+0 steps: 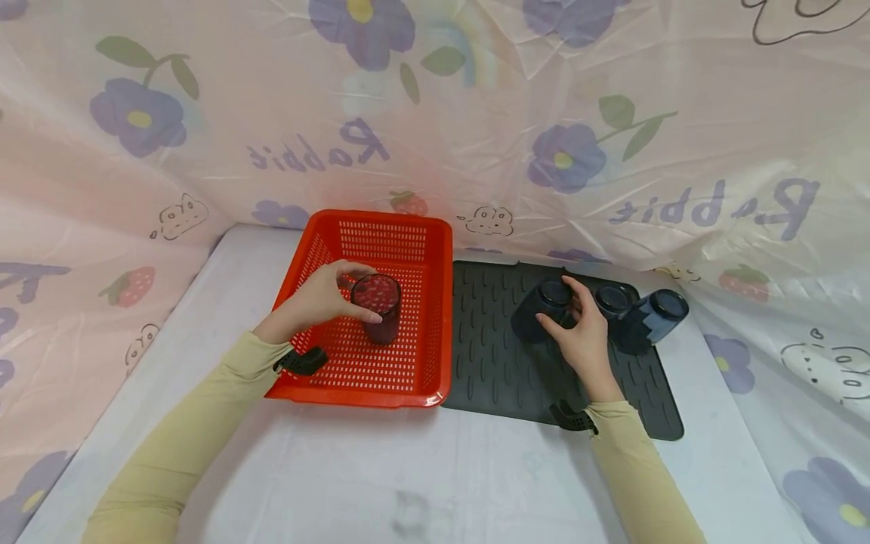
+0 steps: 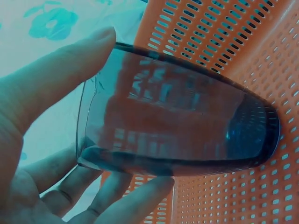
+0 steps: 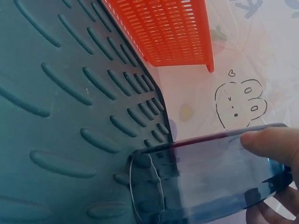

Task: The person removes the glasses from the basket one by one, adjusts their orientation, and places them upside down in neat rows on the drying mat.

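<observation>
In the head view my left hand [image 1: 319, 301] grips a clear dark-tinted drinking glass [image 1: 382, 321] near its rim, mouth up, inside the red plastic basket [image 1: 445, 317]. The left wrist view shows that glass [image 2: 177, 116] between thumb and fingers, its thick base close to the perforated basket floor; contact is unclear. My right hand [image 1: 586, 340] holds a second tinted glass [image 1: 533, 317] near its base, mouth down over the dark ridged drying mat [image 1: 485, 355]. In the right wrist view this glass's [image 3: 210, 175] rim is at the mat.
Just right of my right hand, two more tinted glasses, one behind [image 1: 614, 297] and one in front [image 1: 649, 321], stand upside down on the mat. The basket adjoins the mat's left edge on a white tabletop [image 1: 326, 468]. A printed plastic sheet [image 1: 448, 136] hangs behind.
</observation>
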Motion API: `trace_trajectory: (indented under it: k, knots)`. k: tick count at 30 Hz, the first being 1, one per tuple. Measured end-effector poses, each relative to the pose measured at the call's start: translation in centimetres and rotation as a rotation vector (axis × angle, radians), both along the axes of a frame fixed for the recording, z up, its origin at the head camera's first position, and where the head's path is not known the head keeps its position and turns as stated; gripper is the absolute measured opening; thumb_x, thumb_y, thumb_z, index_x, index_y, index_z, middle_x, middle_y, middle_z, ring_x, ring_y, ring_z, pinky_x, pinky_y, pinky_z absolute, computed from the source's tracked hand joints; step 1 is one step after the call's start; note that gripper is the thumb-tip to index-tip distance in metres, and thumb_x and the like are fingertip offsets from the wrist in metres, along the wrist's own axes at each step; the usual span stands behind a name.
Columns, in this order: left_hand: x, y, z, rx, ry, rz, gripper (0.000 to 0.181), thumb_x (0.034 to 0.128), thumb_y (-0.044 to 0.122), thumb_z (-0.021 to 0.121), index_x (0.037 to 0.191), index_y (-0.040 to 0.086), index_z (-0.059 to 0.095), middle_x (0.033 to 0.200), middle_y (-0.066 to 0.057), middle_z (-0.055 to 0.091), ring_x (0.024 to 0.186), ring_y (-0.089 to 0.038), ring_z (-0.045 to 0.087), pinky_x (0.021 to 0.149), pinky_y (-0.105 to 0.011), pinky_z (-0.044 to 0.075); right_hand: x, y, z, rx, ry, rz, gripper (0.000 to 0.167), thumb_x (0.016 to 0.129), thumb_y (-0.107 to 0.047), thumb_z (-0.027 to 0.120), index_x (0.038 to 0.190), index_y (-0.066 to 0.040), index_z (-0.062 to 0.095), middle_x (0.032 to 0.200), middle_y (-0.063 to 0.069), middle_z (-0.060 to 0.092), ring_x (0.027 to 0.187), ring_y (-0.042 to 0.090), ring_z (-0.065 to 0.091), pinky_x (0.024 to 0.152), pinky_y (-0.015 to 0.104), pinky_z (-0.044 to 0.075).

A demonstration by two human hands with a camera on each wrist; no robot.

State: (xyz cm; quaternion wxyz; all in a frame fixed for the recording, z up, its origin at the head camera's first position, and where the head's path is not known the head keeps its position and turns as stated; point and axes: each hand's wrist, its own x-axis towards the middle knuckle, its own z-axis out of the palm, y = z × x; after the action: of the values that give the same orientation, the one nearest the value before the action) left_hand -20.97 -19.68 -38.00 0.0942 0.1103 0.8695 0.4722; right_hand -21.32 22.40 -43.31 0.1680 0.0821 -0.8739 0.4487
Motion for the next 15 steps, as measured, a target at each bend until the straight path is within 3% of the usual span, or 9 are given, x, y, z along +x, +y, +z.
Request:
trace_trajectory:
  k: [7,15]
  knots:
    - [0.17,0.02,-0.01,-0.015,0.016,0.027,0.081,0.0607,0.040,0.091,0.129,0.013,0.056,0.124,-0.007,0.055,0.103,-0.031,0.055,0.075,-0.038,0.053,-0.07,0.05,-0.12,-0.015,0.031,0.034,0.074,0.080,-0.002,0.077,0.143,-0.007,0.040,0.134,0.019,0.047,0.115,0.036,0.050,0.096,0.050,0.042]
    - [0.12,0.09,0.04,-0.047,0.023,0.101,0.078,0.0631,0.043,0.089,0.126,0.009,0.057,0.118,-0.009,0.057,0.105,-0.028,0.052,0.082,-0.040,0.050,-0.04,0.17,0.11,-0.015,0.004,0.031,0.073,0.080,-0.003,0.077,0.143,-0.009,0.040,0.135,0.017,0.046,0.115,0.033,0.050,0.097,0.048,0.042]
